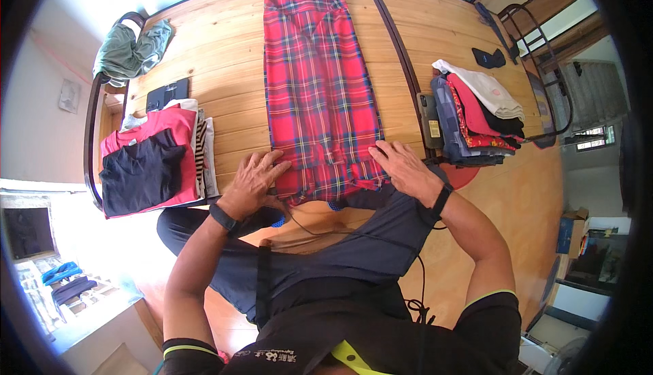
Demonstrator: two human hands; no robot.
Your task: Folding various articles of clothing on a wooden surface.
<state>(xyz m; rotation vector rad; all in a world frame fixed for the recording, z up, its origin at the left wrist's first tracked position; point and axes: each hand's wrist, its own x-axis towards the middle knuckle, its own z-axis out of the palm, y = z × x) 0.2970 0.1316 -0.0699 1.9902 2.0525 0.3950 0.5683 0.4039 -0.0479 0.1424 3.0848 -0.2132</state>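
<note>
A red tartan garment [324, 84] lies folded into a long strip, running away from me over a wooden plank bed platform [224, 53]. Its near end looks rumpled and reaches the platform's front edge. My left hand [255, 181] rests at the near left edge of the tartan, fingers spread and fingertips on the cloth. On the opposite side my right hand [405, 168] touches the near right edge with its fingertips. Whether either hand pinches the fabric is not clear. Both wrists wear dark bands.
A pile of folded clothes [148, 166] sits left, beside a dark flat case [168, 93]. Another folded stack [477, 112] stands right, next to a phone [431, 120]. Green cloth [135, 51] drapes over the metal rail. A cable [421, 283] hangs by my lap.
</note>
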